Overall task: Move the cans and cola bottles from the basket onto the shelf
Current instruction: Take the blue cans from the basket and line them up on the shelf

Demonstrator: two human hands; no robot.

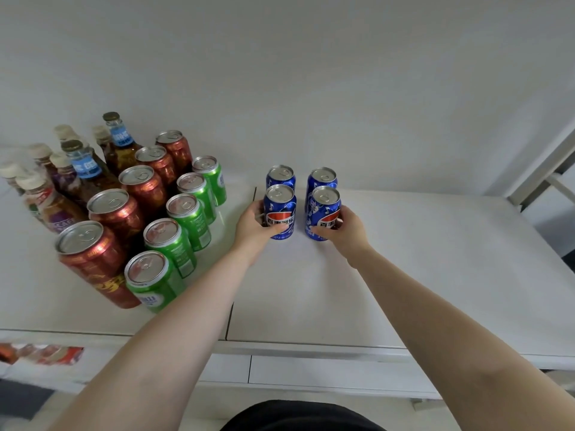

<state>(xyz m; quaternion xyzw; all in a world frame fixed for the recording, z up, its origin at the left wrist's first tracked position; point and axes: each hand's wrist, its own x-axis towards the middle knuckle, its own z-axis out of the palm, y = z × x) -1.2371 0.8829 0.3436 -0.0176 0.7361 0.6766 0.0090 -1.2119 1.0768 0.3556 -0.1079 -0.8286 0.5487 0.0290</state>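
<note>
- Four blue Pepsi cans stand upright in a two-by-two block on the white shelf (404, 259), just right of the seam between its two panels.
- The front-left Pepsi can (280, 213) is clamped in the left hand (253, 227): thumb across the label at the front, fingers curled round the can's left side.
- The front-right Pepsi can (323, 214) is clamped in the right hand (347, 227), thumb low on the front, fingers wrapped round the right side.
- Both held cans rest with their bases on the shelf surface, near each other with a narrow gap between.
- The back-left Pepsi can (281, 176) and back-right Pepsi can (323, 178) stand directly behind the held pair, untouched.
- Both bare forearms stretch forward from the bottom of the view, converging toward the cans, palms facing inward.
- To the left, well apart from the hands, stand a row of green cans (189, 216), a row of red cans (116, 213) and a cluster of bottles (84, 164).
</note>
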